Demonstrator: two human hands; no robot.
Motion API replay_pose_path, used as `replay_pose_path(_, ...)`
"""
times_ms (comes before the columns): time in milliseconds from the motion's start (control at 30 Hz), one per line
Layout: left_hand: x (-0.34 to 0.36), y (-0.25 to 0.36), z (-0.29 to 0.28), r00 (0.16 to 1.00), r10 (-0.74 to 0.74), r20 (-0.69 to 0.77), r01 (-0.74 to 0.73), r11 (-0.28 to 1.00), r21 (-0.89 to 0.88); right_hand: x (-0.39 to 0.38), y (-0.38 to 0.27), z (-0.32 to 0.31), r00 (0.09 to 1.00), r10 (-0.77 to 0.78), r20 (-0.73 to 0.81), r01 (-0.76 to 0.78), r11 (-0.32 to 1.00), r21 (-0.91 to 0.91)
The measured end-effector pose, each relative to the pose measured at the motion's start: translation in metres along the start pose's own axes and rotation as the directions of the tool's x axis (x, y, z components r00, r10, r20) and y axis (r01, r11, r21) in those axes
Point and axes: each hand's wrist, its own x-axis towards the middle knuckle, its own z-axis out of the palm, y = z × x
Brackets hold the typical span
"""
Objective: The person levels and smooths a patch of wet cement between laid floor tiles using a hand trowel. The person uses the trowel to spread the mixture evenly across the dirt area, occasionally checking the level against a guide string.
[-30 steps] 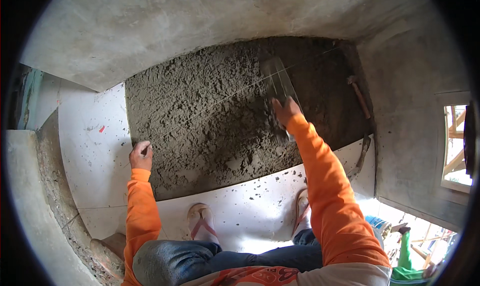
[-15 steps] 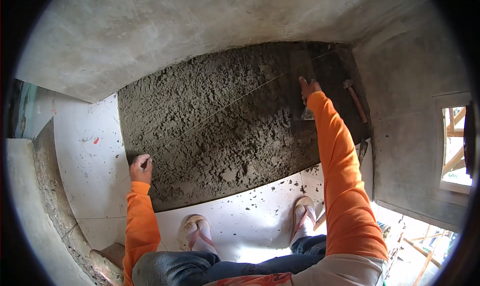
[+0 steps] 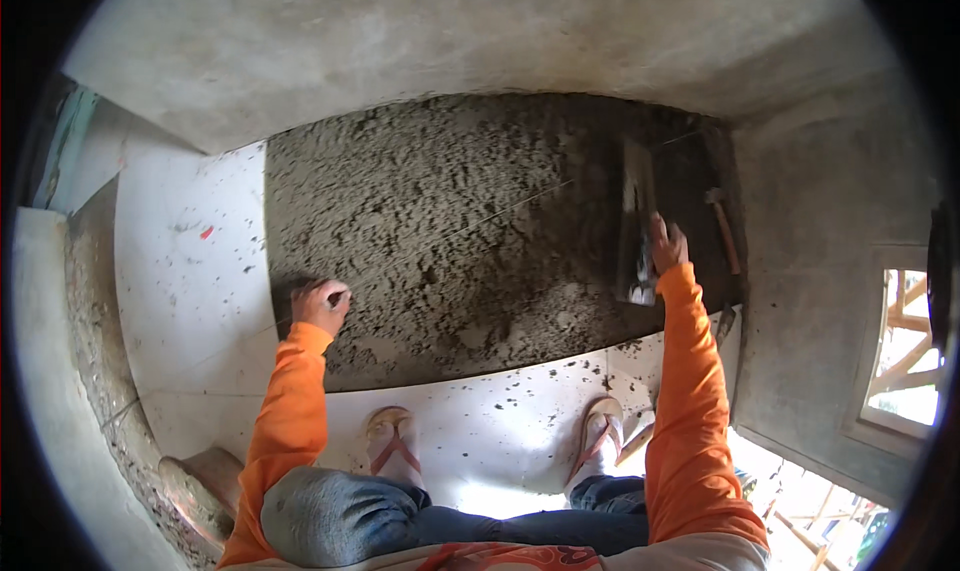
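A bed of rough grey mortar [image 3: 450,231] fills the floor in front of me, between white tiles. My right hand [image 3: 667,243] grips the handle of a long flat trowel [image 3: 634,221] that lies on the mortar at the right side. My left hand [image 3: 320,303] is closed at the mortar's left edge, beside the white tile [image 3: 190,271], and pinches the end of a thin string [image 3: 500,211] that runs diagonally across the mortar. Both arms wear orange sleeves.
A hammer [image 3: 722,226] lies on the mortar by the right wall. White tiles [image 3: 500,421] speckled with mortar lie under my sandalled feet [image 3: 395,441]. Grey plastered walls [image 3: 450,31] close the far side and right. An opening [image 3: 900,341] shows at right.
My right hand and the trowel have moved from the middle of the mortar to its right side. My left hand has stayed at the left edge.
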Motion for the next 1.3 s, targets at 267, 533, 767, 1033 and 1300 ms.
replay_pose_path(267,-0.011,-0.004,-0.005,0.993,-0.012,-0.120,0.002,0.997,-0.083,0.067,-0.101,0.052,0.960,0.280,-0.012,-0.258,0.900,0.352)
replay_pose_path(533,-0.079,-0.114,-0.021,0.598,-0.410,-0.688,0.557,0.830,-0.011,-0.033,-0.213,0.058,0.951,-0.042,0.306,-0.240,0.523,0.818)
replay_pose_path(767,-0.094,-0.118,-0.001,0.432,-0.554,-0.711,0.689,0.712,-0.135,-0.157,-0.417,0.204,0.869,-0.311,0.385,0.128,0.893,0.431)
replay_pose_path(1033,-0.088,-0.118,0.007,0.458,-0.562,-0.688,0.753,0.657,-0.035,-0.134,-0.481,0.252,0.716,-0.162,0.679,-0.505,0.552,0.664)
replay_pose_path(1300,-0.090,-0.113,0.004,0.486,-0.546,-0.682,0.751,0.661,0.007,-0.028,-0.285,0.154,0.789,-0.021,0.614,-0.534,0.469,0.703)
